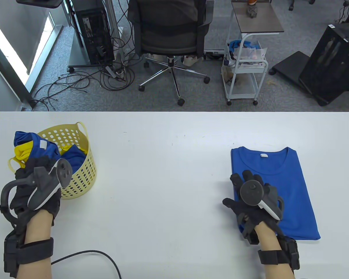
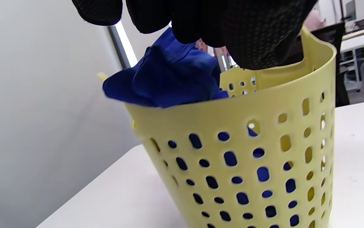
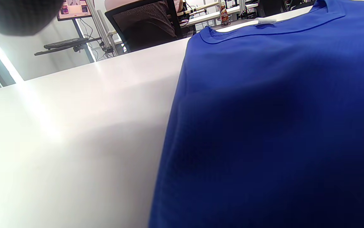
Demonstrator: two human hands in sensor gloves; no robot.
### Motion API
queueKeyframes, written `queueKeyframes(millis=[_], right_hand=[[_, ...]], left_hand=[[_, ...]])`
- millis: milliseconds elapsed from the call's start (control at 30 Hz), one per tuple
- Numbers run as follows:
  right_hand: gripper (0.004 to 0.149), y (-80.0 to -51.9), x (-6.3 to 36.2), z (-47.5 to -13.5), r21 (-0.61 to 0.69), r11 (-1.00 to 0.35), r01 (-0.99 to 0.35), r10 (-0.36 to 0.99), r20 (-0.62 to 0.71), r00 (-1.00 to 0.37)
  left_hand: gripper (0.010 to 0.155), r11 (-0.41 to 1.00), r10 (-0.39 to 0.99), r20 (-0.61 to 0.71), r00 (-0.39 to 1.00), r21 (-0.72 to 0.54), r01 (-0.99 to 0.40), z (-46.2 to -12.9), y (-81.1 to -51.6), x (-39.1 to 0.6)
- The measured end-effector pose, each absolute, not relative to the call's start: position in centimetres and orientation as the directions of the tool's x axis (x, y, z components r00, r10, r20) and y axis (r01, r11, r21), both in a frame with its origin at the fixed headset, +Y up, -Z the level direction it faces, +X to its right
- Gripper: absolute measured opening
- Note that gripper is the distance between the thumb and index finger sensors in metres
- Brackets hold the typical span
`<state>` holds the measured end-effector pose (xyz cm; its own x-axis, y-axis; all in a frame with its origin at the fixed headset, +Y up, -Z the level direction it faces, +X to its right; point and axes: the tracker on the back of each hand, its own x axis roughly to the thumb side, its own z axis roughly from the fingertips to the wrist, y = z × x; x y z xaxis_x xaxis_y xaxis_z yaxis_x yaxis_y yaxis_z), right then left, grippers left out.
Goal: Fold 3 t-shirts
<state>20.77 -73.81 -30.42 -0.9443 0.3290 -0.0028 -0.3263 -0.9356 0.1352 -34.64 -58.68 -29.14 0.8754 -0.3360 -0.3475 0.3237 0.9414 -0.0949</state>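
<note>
A folded blue t-shirt [image 1: 290, 186] lies flat at the right of the white table [image 1: 163, 174], collar and white label at the far end. My right hand [image 1: 235, 189] rests on its near-left part with fingers spread; the shirt fills the right wrist view [image 3: 264, 110]. A yellow perforated basket [image 1: 81, 174] stands at the left. A crumpled blue t-shirt [image 1: 29, 141] and a yellow garment [image 1: 21, 152] bulge over its left rim. My left hand [image 1: 32, 171] is at that rim, its fingers [image 2: 201, 28] touching the blue shirt [image 2: 169, 79]. I cannot tell whether it grips.
More blue fabric [image 1: 75, 157] lies inside the basket [image 2: 248, 158]. A black cable [image 1: 90, 254] trails across the table's front left. Beyond the far edge are an office chair [image 1: 168, 35] and a white cart [image 1: 245, 66].
</note>
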Motion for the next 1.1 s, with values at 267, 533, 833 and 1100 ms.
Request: queueKeyframes(millis=[267, 533, 833, 1100], right_hand=[[0.083, -74.2, 21.0, -30.5, 0.152, -0.93, -0.336, 0.337, -0.018, -0.941], [0.082, -74.2, 21.1, -30.4, 0.166, -0.927, -0.336, 0.336, -0.03, -0.941], [0.082, -74.3, 21.1, -30.4, 0.169, -0.928, -0.331, 0.33, -0.037, -0.943], [0.083, -74.3, 21.2, -30.5, 0.163, -0.927, -0.338, 0.336, -0.039, -0.941]], left_hand=[[0.064, 0.944, -0.321, -0.399, 0.859, -0.062, 0.324, -29.0, -59.6, -36.1], [0.051, 0.958, -0.269, -0.436, 0.859, -0.032, 0.284, -28.3, -59.9, -38.1], [0.042, 0.975, -0.172, -0.414, 0.894, 0.059, 0.215, -28.0, -59.0, -37.6], [0.041, 0.955, -0.138, -0.372, 0.918, 0.196, 0.223, -27.8, -56.4, -35.3]])
